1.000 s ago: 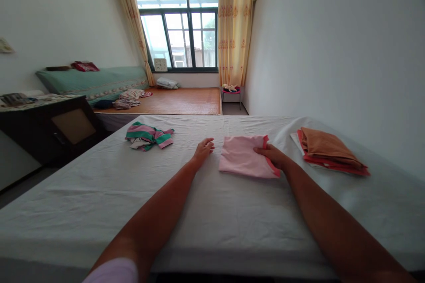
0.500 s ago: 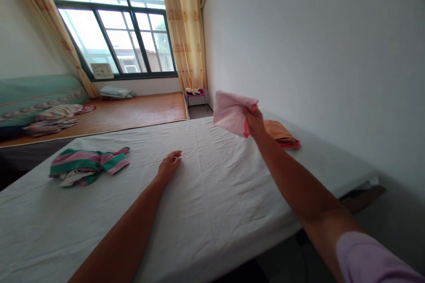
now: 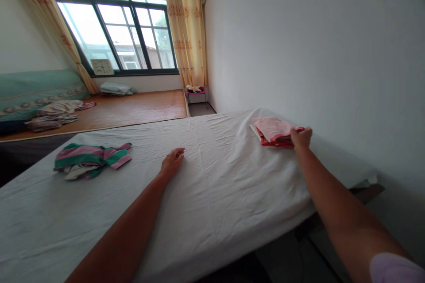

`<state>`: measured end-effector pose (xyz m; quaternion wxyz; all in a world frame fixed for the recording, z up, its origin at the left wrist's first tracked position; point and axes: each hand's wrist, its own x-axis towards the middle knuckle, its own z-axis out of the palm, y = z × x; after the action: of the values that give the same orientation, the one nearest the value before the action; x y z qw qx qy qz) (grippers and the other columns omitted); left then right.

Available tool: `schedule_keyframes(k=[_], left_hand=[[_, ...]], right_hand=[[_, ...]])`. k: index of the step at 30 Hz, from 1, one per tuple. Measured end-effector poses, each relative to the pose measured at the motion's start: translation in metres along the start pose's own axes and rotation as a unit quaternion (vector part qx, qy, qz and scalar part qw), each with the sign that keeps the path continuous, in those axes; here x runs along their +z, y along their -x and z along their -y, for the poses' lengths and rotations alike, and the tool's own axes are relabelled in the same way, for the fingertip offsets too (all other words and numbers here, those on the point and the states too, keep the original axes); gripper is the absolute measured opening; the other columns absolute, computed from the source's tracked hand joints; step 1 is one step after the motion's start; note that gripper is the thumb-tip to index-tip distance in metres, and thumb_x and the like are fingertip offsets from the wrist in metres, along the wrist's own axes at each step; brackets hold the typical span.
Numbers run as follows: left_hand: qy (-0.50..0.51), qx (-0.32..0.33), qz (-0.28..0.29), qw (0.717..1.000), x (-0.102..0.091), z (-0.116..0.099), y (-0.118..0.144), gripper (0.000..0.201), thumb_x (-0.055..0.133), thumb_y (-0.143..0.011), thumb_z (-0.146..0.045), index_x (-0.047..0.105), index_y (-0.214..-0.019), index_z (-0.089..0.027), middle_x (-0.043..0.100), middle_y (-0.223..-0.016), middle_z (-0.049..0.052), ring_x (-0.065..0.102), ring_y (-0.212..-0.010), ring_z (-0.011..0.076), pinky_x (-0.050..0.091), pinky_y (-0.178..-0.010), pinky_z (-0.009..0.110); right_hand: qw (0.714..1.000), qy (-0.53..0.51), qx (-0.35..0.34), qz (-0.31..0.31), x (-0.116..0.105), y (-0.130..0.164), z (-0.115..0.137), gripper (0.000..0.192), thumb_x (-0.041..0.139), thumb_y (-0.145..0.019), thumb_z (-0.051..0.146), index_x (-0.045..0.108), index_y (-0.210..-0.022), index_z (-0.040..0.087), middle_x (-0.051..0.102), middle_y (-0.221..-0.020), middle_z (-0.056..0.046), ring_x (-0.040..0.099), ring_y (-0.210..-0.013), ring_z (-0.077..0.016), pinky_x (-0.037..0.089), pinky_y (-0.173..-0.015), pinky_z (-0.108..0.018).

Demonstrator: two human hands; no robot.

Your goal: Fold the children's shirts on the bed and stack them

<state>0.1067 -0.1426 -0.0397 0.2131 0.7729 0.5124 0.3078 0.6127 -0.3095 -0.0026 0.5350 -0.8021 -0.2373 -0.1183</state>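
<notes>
- Gripping the red-trimmed right edge of the folded pink cloth (image 3: 272, 127) with the right hand (image 3: 301, 138), pinching between thumb and fingers.
- Covering, with that same folded pink cloth, the top of the stack of folded cloths (image 3: 277, 144) on the counter (image 3: 206, 177), near the wall (image 3: 299, 44).
- Judging a low, level release as best here; advising opening thumb and fingers together, so avoiding drag on the red trim.
- Advising a check of alignment with the layers below before letting go, then pressing from the middle outward against creases; rating a skewed pile as the likelier fault.
- Resting the left hand (image 3: 173, 159) on the counter, well apart from the stack, holding nothing and curling the fingers loosely; judging it available for steadying the pile.
- Noting, farther left, a rumpled green-and-pink striped garment (image 3: 94, 155), showing a pale cloth (image 3: 78, 170) at the near edge; being unable to tell whether tucked inside or lying under.
- Finding no box or basket plainly in view; recording bearing surfaces instead.
- Recording a small stool (image 3: 201, 92) bearing a pale soft item (image 3: 194, 88), too small to identify.
- Recording a mat-covered bed (image 3: 149, 104) bearing rumpled cloths (image 3: 59, 108) and a pale bundle (image 3: 116, 89).
</notes>
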Motion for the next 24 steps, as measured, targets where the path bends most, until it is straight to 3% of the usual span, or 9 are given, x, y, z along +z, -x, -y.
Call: schedule_keyframes(k=[2, 4, 6, 10, 13, 17, 19, 21, 24], left_hand=[[-0.021, 0.015, 0.001, 1.000, 0.000, -0.004, 0.006, 0.035, 0.048, -0.084, -0.018, 0.064, -0.115, -0.021, 0.068, -0.109, 0.004, 0.064, -0.098, 0.0164, 0.048, -0.090, 0.028], [-0.049, 0.035, 0.007, 0.998, 0.001, -0.009, 0.012, 0.036, 0.047, -0.083, -0.014, 0.066, -0.113, -0.021, 0.067, -0.109, 0.004, 0.064, -0.096, 0.0156, 0.049, -0.089, 0.027], [-0.078, 0.060, 0.017, 0.995, 0.002, -0.012, 0.017, 0.036, 0.047, -0.083, -0.013, 0.068, -0.111, -0.020, 0.066, -0.111, 0.005, 0.064, -0.095, 0.0163, 0.048, -0.090, 0.028], [-0.119, 0.090, 0.047, 0.988, -0.004, -0.014, 0.013, 0.037, 0.048, -0.082, -0.012, 0.071, -0.109, -0.022, 0.067, -0.108, 0.004, 0.064, -0.094, 0.0160, 0.048, -0.091, 0.026], [-0.135, 0.086, 0.043, 0.986, -0.028, -0.005, 0.006, 0.038, 0.052, -0.080, -0.012, 0.070, -0.111, -0.023, 0.066, -0.111, 0.005, 0.061, -0.102, 0.0181, 0.047, -0.094, 0.028], [-0.271, 0.033, -0.085, 0.958, -0.094, 0.035, 0.010, 0.043, 0.050, -0.079, -0.007, 0.068, -0.115, -0.021, 0.056, -0.131, 0.009, 0.048, -0.121, 0.0258, 0.041, -0.101, 0.040], [-0.331, -0.012, -0.165, 0.929, -0.132, 0.066, 0.020, 0.042, 0.052, -0.080, -0.011, 0.066, -0.118, -0.020, 0.049, -0.137, 0.011, 0.043, -0.126, 0.0304, 0.039, -0.102, 0.045], [-0.346, -0.112, -0.242, 0.899, -0.164, 0.097, 0.032, 0.042, 0.053, -0.083, -0.018, 0.063, -0.123, -0.022, 0.051, -0.133, 0.014, 0.045, -0.121, 0.0339, 0.043, -0.094, 0.047], [-0.332, -0.220, -0.249, 0.883, -0.190, 0.132, 0.048, 0.049, 0.053, -0.086, -0.034, 0.053, -0.135, -0.025, 0.054, -0.125, 0.017, 0.049, -0.114, 0.0364, 0.046, -0.084, 0.047]], right_hand=[[0.995, 0.068, -0.058, -0.045, 0.001, 0.005, 0.007, 0.067, 0.053, -0.076, 0.025, 0.035, -0.138, 0.005, 0.039, -0.140, -0.029, 0.040, -0.127, -0.0435, 0.038, -0.096, -0.065], [0.980, 0.103, -0.171, -0.015, 0.014, 0.019, 0.023, 0.065, 0.050, -0.078, 0.024, 0.036, -0.139, 0.009, 0.040, -0.141, -0.025, 0.038, -0.129, -0.0420, 0.038, -0.098, -0.063], [0.945, 0.080, -0.308, 0.076, 0.035, 0.044, 0.048, 0.057, 0.048, -0.081, 0.023, 0.041, -0.136, 0.010, 0.046, -0.138, -0.023, 0.040, -0.129, -0.0370, 0.037, -0.102, -0.057], [0.817, 0.013, -0.502, 0.283, 0.077, 0.121, 0.110, 0.043, 0.047, -0.084, 0.020, 0.054, -0.125, 0.015, 0.057, -0.131, -0.015, 0.048, -0.124, -0.0281, 0.038, -0.105, -0.046], [0.754, -0.011, -0.537, 0.379, 0.094, 0.181, 0.151, 0.038, 0.049, -0.084, 0.020, 0.059, -0.121, 0.021, 0.057, -0.133, -0.010, 0.050, -0.122, -0.0270, 0.044, -0.100, -0.045], [0.711, -0.037, -0.538, 0.452, 0.114, 0.235, 0.175, 0.036, 0.051, -0.084, 0.017, 0.062, -0.119, 0.021, 0.058, -0.133, -0.009, 0.050, -0.122, -0.0249, 0.044, -0.101, -0.043], [0.705, -0.052, -0.521, 0.479, 0.127, 0.251, 0.174, 0.036, 0.052, -0.083, 0.015, 0.063, -0.116, 0.020, 0.059, -0.131, -0.010, 0.051, -0.121, -0.0232, 0.043, -0.102, -0.041], [0.711, -0.058, -0.499, 0.492, 0.139, 0.262, 0.169, 0.034, 0.053, -0.082, 0.014, 0.064, -0.114, 0.020, 0.061, -0.129, -0.010, 0.053, -0.119, -0.0227, 0.042, -0.102, -0.041], [0.725, -0.065, -0.481, 0.489, 0.151, 0.271, 0.159, 0.029, 0.052, -0.085, 0.017, 0.066, -0.110, 0.023, 0.064, -0.124, -0.007, 0.055, -0.114, -0.0230, 0.042, -0.100, -0.042]])
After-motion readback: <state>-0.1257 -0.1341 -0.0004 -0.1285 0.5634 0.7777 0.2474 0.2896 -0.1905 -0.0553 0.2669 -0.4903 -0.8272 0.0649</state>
